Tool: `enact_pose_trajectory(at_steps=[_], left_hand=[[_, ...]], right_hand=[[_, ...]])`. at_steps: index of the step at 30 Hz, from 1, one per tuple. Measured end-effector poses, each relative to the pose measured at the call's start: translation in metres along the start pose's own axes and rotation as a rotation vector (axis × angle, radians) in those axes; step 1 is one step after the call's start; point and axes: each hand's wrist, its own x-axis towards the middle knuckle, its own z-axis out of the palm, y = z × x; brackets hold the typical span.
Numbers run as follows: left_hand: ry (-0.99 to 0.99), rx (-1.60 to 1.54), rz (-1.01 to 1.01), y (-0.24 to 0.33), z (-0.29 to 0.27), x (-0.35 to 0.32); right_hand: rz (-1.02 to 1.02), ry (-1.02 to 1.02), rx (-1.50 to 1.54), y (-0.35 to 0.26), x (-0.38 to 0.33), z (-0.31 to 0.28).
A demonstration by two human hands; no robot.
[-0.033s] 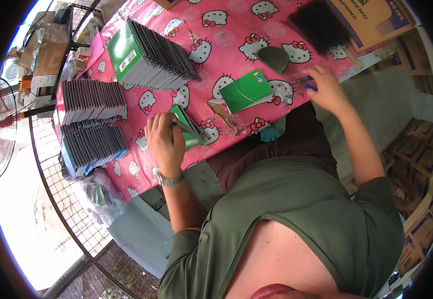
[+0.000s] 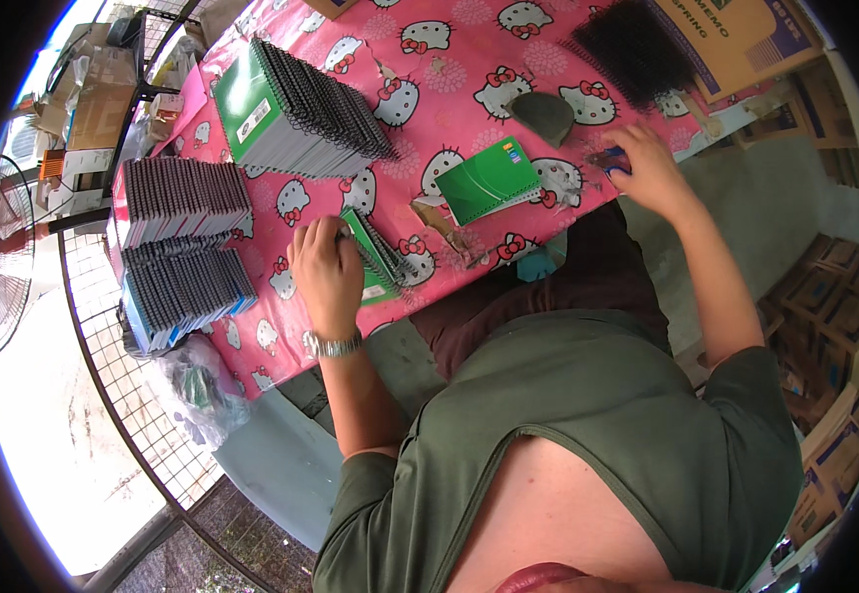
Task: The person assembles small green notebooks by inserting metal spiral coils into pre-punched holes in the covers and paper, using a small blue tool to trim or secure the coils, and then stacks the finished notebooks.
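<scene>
My left hand (image 2: 326, 272) is closed at the left edge of a small pile of green spiral notebooks (image 2: 375, 247) near the table's front edge. A bit of something dark shows at its fingertips, too small to name. My right hand (image 2: 647, 170) is closed round blue-handled pliers (image 2: 611, 163), whose jaws point left over the tablecloth. Between the hands lies a green notebook (image 2: 490, 183) with a row of holes along its lower edge and no coil visible in it. Just beyond it sits a dark grey rounded block (image 2: 542, 119).
A tall stack of green spiral notebooks (image 2: 296, 114) stands at the back left, with pink-edged (image 2: 182, 203) and blue-edged (image 2: 192, 292) stacks nearer. Loose black coils (image 2: 637, 54) lie beside a cardboard box (image 2: 736, 44) at the back right. The pink tablecloth (image 2: 449, 119) is torn in places.
My left hand has shifted slightly, and more of the green spiral notebooks beside it shows. The right hand has moved a little, still with the pliers.
</scene>
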Motion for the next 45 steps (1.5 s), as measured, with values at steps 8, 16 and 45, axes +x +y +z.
enact_pose_trajectory(at_steps=[8, 16, 45], left_hand=[[0.308, 0.123, 0.037, -0.001, 0.088, 0.016], [-0.012, -0.02, 0.523, 0.096, 0.144, 0.009], [0.214, -0.088, 0.464, 0.089, 0.122, 0.015]], right_hand=[[0.063, 0.366, -0.317, 0.063, 0.091, 0.01], [0.025, 0.266, -0.488, 0.047, 0.114, 0.015], [-0.333, 0.06, 0.527, -0.079, 0.012, 0.035]])
